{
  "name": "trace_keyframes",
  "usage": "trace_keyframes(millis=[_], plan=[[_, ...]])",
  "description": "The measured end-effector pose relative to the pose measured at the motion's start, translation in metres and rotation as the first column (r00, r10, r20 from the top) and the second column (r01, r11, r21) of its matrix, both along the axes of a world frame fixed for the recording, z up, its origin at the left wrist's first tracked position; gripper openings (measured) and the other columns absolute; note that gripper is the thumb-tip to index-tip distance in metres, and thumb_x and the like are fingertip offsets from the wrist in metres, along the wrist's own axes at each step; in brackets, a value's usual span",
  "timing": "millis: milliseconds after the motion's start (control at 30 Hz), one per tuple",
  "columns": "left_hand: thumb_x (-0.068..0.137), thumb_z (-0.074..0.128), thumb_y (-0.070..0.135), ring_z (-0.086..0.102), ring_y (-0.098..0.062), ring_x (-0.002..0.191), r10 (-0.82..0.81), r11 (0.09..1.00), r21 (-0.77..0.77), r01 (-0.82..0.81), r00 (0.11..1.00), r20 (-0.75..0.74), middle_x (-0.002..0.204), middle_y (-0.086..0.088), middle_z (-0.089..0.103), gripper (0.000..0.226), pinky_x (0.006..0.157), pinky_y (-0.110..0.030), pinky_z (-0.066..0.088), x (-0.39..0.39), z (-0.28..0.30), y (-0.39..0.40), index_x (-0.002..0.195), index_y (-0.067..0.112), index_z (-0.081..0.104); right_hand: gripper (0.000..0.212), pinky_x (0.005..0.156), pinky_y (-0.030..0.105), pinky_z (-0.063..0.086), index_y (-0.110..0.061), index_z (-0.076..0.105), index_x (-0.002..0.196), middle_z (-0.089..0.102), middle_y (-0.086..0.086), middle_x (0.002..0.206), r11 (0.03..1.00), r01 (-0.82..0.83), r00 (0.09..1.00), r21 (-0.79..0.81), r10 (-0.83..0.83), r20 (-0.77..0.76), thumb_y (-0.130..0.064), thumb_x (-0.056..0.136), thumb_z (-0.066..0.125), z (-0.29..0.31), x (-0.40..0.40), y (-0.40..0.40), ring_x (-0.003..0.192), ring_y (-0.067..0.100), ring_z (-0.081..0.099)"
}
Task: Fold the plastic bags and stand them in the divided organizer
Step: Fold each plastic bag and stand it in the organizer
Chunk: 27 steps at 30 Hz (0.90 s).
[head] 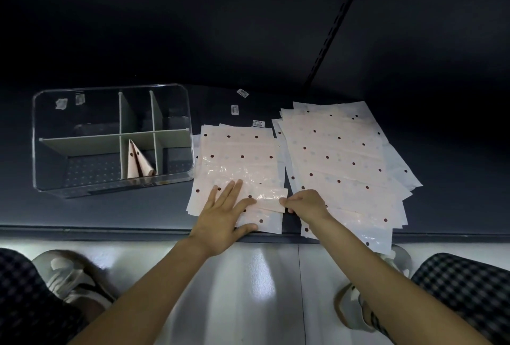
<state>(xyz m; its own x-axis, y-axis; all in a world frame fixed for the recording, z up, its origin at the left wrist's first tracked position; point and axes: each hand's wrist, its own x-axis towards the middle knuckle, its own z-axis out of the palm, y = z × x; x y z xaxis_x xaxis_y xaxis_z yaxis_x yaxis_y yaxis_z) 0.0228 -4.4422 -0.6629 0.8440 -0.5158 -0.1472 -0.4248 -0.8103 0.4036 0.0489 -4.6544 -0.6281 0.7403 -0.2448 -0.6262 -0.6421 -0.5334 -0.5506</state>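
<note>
The left hand (224, 213) is lying flat with fingers spread, pressing the bag (237, 162) on the bench just right of the organizer (110, 137) — the right hand (305, 203) is pinching its near corner. Folding looks underway; next probably comes creasing the strip flat.

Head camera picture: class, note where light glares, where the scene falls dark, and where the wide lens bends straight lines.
Head view: glare sits on the crinkled bag under the left hand and in streaks on the pale floor; the wall above the dark table is almost black; the table's front edge bows, and the clear organizer looks skewed.
</note>
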Motion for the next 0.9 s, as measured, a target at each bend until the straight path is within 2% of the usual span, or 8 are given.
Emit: trace_keyframes(millis=[100,200,267,333,500,567,700,900], plan=[[0.087,0.048,0.06,0.01,-0.026,0.145,0.057,0.998,0.009,-0.058,0.995,0.078,0.156,-0.005,0.02,0.052,0.118,-0.044,-0.001,-0.001,0.007,-0.005,0.129,0.029,0.051,0.025,0.066,0.022,0.035,-0.008,0.053,0.07,0.049,0.007,0.075,0.998,0.022,1.0,0.064,-0.023,0.015,-0.022,0.083,0.069,0.007,-0.004,0.003,0.069,0.018,0.045],[0.068,0.078,0.048,0.058,-0.031,0.111,0.111,0.994,-0.022,-0.109,0.964,0.24,0.119,-0.007,0.062,0.041,0.098,-0.042,0.041,-0.004,0.013,-0.012,0.096,0.018,0.071,0.025,0.045,0.02,0.027,-0.012,0.053,0.064,0.045,0.002,0.062,0.959,0.152,0.988,0.24,-0.138,-0.075,-0.018,0.082,0.068,0.018,-0.011,0.014,0.049,0.013,0.034],[0.061,0.085,0.038,0.064,-0.026,0.087,0.156,0.987,-0.072,-0.141,0.94,0.304,0.098,-0.003,0.067,0.034,0.083,-0.033,0.041,-0.008,0.013,-0.015,0.083,0.015,0.071,0.024,0.042,0.019,0.024,-0.014,0.053,0.063,0.047,0.0,0.057,0.905,0.196,0.978,0.377,-0.156,-0.136,-0.016,0.083,0.067,0.023,-0.02,0.023,0.045,0.009,0.034],[0.058,0.087,0.02,0.063,-0.024,0.073,0.194,0.979,-0.126,-0.16,0.924,0.329,0.084,0.0,0.067,0.026,0.073,-0.029,0.034,-0.013,0.011,-0.013,0.077,0.014,0.069,0.024,0.044,0.018,0.03,-0.016,0.054,0.065,0.053,-0.002,0.058,0.904,0.049,0.995,0.425,-0.009,-0.095,-0.02,0.084,0.067,0.025,-0.03,0.029,0.047,0.007,0.04],[0.059,0.083,-0.003,0.067,-0.022,0.073,0.275,0.942,-0.27,-0.202,0.923,0.268,0.08,0.0,0.07,0.03,0.074,-0.025,0.035,-0.022,0.003,0.006,0.083,0.012,0.073,0.037,0.059,0.011,0.035,-0.031,0.046,0.075,0.051,-0.018,0.079,0.795,-0.606,0.788,0.027,0.596,0.152,-0.036,0.067,0.082,0.027,-0.031,0.013,0.068,-0.004,0.045],[0.059,0.082,-0.006,0.068,-0.021,0.076,0.282,0.93,-0.303,-0.207,0.931,0.232,0.083,-0.001,0.071,0.033,0.075,-0.024,0.036,-0.026,0.004,0.011,0.086,0.011,0.073,0.043,0.069,0.01,0.034,-0.03,0.047,0.091,0.045,-0.019,0.095,0.732,-0.666,0.696,-0.147,0.68,0.231,-0.033,0.066,0.083,0.022,-0.025,0.008,0.086,0.001,0.041],[0.062,0.08,-0.007,0.069,-0.018,0.081,0.32,0.898,-0.36,-0.253,0.937,0.14,0.086,0.001,0.072,0.033,0.076,-0.021,0.037,-0.033,0.004,0.013,0.089,0.011,0.074,0.053,0.09,0.017,0.036,-0.027,0.056,0.121,0.049,-0.016,0.118,0.663,-0.732,0.584,-0.158,0.73,0.355,-0.022,0.073,0.078,0.001,-0.017,0.023,0.106,0.005,0.037],[0.075,0.077,0.013,0.057,-0.021,0.085,0.405,0.871,-0.343,-0.351,0.909,0.098,0.088,0.007,0.068,0.006,0.073,-0.026,0.043,-0.031,0.001,0.013,0.079,0.014,0.073,0.014,0.074,0.018,0.036,-0.017,0.073,0.096,0.059,-0.006,0.092,0.728,-0.662,0.625,-0.177,0.667,0.405,-0.013,0.085,0.065,-0.021,-0.013,0.038,0.087,0.008,0.041]])
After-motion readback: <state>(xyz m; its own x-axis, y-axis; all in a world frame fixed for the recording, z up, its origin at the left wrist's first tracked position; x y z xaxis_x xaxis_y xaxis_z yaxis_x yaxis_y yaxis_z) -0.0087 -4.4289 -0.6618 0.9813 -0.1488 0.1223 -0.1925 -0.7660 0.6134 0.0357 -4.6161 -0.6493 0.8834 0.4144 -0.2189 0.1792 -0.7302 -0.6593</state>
